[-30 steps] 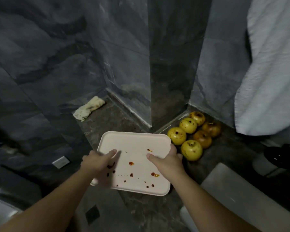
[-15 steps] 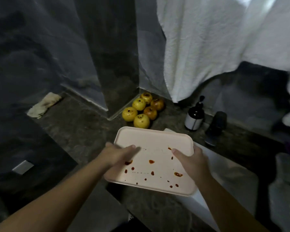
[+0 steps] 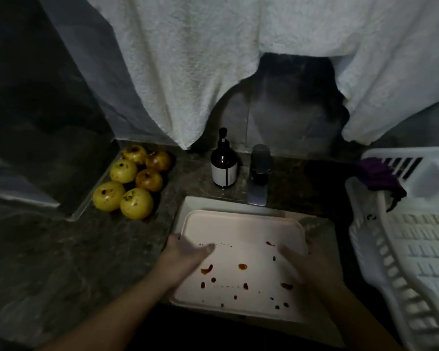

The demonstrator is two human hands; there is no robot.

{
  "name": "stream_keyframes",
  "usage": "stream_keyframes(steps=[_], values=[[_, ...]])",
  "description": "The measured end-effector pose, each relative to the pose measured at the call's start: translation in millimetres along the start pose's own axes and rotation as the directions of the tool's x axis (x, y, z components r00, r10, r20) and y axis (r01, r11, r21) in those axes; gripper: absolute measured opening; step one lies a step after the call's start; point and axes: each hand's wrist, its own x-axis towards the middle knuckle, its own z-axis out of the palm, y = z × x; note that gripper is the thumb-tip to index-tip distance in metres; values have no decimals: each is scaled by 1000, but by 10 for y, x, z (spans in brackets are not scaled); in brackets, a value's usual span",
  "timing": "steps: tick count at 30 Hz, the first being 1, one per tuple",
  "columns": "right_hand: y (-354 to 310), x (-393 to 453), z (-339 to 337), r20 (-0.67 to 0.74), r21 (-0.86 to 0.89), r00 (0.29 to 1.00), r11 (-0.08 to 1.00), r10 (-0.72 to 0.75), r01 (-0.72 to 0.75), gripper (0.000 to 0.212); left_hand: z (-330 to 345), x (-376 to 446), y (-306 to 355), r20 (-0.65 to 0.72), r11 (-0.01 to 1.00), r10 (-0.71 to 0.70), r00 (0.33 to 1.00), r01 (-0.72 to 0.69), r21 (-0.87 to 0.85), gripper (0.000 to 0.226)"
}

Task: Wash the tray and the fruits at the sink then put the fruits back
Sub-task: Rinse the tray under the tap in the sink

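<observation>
Hands, left (image 3: 185, 254) and right (image 3: 302, 262), grip stained tray (image 3: 241, 231) over sink (image 3: 200, 202).

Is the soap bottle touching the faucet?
Apart. The head view shows bare counter between the soap bottle and the faucet.

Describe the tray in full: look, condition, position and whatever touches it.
The tray is a pale pinkish-beige rectangle with rounded corners and a low raised rim, of what looks like smooth plastic. Its face is dirty, dotted with reddish-brown smears and drops, mostly toward the near half. It is held roughly level over the white sink, below the faucet. The left hand grips its left edge and the right hand its right edge, thumbs on top. No fruit lies on it.
</observation>
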Motion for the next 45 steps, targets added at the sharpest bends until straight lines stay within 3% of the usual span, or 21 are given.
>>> stream_keyframes(steps=[3,9,14,18,24,29,35,45], values=[[130,176,72,-53,-34,998,999,-21,19,79,119,166,-34,-18,998,56,998,-56,-16,114],[202,376,39,-114,-110,978,981,-174,162,99,259,301,-51,-77,989,139,987,-143,-41,102],[263,399,-32,-104,-93,969,972,-226,217,126,306,338,-265,-41,980,176,984,-179,-89,90],[372,415,0,-136,-177,960,959,-244,219,99,318,361,-445,-10,979,193,981,-193,-70,88],[451,434,0,-207,-230,960,963,-191,142,121,320,626,-453,1,947,322,947,-322,7,89],[579,61,106,-314,-120,939,987,-141,108,114,289,462,-384,57,922,388,920,-387,-21,86],[469,-160,-45,-316,-122,922,974,-221,192,119,266,227,-245,53,897,439,897,-434,-76,64],[291,355,-152,-285,-125,928,969,-241,214,117,363,630,-131,-36,895,438,898,-439,-71,88]])
